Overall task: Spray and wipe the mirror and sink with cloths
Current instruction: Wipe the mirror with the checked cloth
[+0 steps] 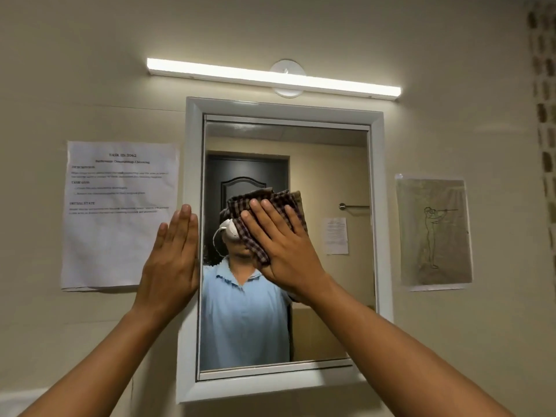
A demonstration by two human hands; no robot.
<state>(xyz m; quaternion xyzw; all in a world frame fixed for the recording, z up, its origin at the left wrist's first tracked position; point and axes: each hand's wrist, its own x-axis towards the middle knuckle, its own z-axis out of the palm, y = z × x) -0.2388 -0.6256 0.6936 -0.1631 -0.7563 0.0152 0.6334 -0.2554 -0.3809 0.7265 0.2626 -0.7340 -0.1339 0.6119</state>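
right hand (282, 245) pressing cloth (264, 212), mirror (331, 176)

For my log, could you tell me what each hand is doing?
Left hand: open, flat against mirror frame.
Right hand: open, pressing checked cloth on glass.

A lit tube light (273, 77) runs along the beige wall (90, 70) on a round white mount (285, 69). On the left hangs a printed task sheet (120, 215), slightly creased. On the right hangs a sheet with a line drawing (433, 233) of a standing figure. A dark patterned strip (543, 115) runs down the far right edge.
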